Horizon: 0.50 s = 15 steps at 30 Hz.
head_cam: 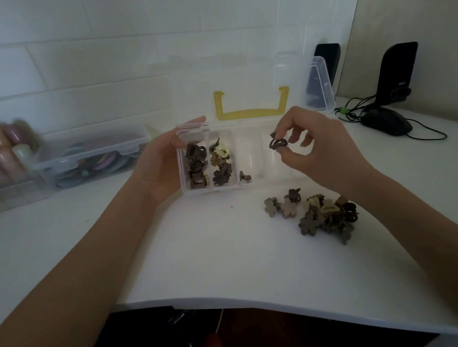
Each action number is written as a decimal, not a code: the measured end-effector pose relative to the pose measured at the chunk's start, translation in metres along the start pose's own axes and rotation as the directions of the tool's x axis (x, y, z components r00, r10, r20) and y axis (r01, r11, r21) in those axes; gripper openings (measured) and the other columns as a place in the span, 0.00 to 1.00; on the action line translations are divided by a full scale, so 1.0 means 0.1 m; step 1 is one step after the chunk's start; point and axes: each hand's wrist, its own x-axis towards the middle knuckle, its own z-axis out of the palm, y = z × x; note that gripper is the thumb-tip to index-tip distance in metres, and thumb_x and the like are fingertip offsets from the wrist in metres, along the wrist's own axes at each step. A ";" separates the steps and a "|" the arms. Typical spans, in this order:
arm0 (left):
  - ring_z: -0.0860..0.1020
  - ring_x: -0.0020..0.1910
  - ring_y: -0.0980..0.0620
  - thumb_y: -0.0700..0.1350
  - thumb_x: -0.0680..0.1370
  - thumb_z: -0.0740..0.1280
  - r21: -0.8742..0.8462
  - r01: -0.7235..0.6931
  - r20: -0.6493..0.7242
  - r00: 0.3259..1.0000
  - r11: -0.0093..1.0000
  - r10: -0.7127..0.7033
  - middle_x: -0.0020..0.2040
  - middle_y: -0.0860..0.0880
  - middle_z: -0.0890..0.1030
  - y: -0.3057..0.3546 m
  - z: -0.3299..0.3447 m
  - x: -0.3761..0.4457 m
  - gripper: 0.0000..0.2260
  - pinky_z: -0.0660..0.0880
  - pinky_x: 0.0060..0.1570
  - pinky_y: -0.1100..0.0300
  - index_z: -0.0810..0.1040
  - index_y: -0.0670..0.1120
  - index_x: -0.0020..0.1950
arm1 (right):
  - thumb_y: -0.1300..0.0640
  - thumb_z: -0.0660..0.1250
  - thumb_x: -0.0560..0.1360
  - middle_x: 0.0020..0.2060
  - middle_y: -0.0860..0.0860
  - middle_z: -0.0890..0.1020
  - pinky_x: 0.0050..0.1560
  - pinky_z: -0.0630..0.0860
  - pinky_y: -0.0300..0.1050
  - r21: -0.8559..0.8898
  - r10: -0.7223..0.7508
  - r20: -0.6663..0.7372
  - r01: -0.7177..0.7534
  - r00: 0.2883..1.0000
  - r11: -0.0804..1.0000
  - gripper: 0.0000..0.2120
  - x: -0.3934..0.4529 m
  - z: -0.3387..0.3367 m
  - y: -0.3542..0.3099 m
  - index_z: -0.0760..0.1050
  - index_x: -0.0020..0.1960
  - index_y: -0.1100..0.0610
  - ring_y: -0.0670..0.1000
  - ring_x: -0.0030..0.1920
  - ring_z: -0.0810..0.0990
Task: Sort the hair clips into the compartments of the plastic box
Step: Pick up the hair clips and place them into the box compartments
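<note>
A clear plastic box [251,185] with a raised lid and yellow handle [250,111] stands open on the white table. Its leftmost compartment holds dark square clips [194,165], the second holds flower clips [220,160], the third holds one small dark clip [244,177], and the rightmost looks bare. My left hand [162,164] grips the box's left side. My right hand [320,145] pinches a dark hair clip [276,143] above the rightmost compartment. A pile of brown and cream hair clips [316,214] lies on the table in front of the box, to the right.
A clear case with coloured rings [91,158] and a bin of pastel items [1,154] sit at the left. Two black speakers [397,75], a mouse [385,120] and cables lie at the back right. The table's front edge curves near me.
</note>
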 end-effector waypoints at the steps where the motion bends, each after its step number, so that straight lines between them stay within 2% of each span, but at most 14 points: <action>1: 0.83 0.49 0.47 0.47 0.48 0.78 -0.003 0.003 0.000 1.000 1.000 -0.003 0.51 0.47 0.85 0.00 0.00 0.00 0.30 0.81 0.44 0.52 0.85 0.48 0.50 | 0.59 0.69 0.72 0.43 0.42 0.80 0.40 0.68 0.35 -0.066 -0.002 0.011 0.003 1.000 0.998 0.09 0.00 0.01 0.02 0.72 0.45 0.48 0.43 0.42 0.72; 4: 0.83 0.49 0.47 0.47 0.47 0.78 -0.002 0.012 -0.010 1.000 1.000 -0.012 0.51 0.47 0.85 0.00 0.01 0.00 0.31 0.81 0.44 0.52 0.86 0.48 0.50 | 0.55 0.70 0.72 0.43 0.43 0.80 0.43 0.66 0.40 -0.206 -0.015 0.046 0.024 0.999 0.978 0.05 -0.01 0.02 0.06 0.74 0.45 0.48 0.44 0.43 0.71; 6: 0.82 0.50 0.46 0.47 0.47 0.78 0.003 0.023 -0.017 1.000 1.000 -0.023 0.53 0.46 0.84 0.01 0.00 -0.01 0.32 0.79 0.48 0.50 0.85 0.49 0.51 | 0.54 0.70 0.72 0.44 0.43 0.82 0.47 0.66 0.42 -0.249 -0.025 0.058 0.039 0.998 0.968 0.03 -0.01 0.03 0.06 0.76 0.45 0.49 0.45 0.45 0.70; 8: 0.81 0.51 0.45 0.47 0.47 0.79 0.000 0.035 -0.024 0.999 0.999 -0.035 0.55 0.46 0.83 0.00 -0.01 -0.01 0.34 0.75 0.54 0.49 0.84 0.49 0.54 | 0.54 0.70 0.72 0.48 0.43 0.83 0.52 0.69 0.46 -0.269 -0.017 0.057 0.032 0.998 0.963 0.03 0.00 0.03 0.05 0.80 0.46 0.49 0.44 0.47 0.70; 10: 0.80 0.51 0.45 0.47 0.47 0.79 -0.010 0.037 -0.031 0.999 0.999 -0.037 0.54 0.45 0.83 0.00 -0.01 0.00 0.35 0.73 0.55 0.48 0.83 0.48 0.54 | 0.56 0.71 0.72 0.52 0.43 0.82 0.57 0.70 0.50 -0.276 -0.006 0.067 0.024 0.998 0.961 0.04 0.01 0.03 0.06 0.82 0.46 0.48 0.46 0.50 0.72; 15: 0.81 0.49 0.46 0.48 0.47 0.78 -0.006 0.033 -0.037 0.999 0.999 -0.033 0.52 0.47 0.83 0.00 -0.01 0.00 0.34 0.73 0.53 0.50 0.84 0.49 0.53 | 0.59 0.69 0.74 0.52 0.46 0.83 0.56 0.72 0.53 -0.246 -0.033 0.056 0.046 0.998 0.968 0.09 0.01 0.04 0.07 0.83 0.50 0.49 0.49 0.52 0.75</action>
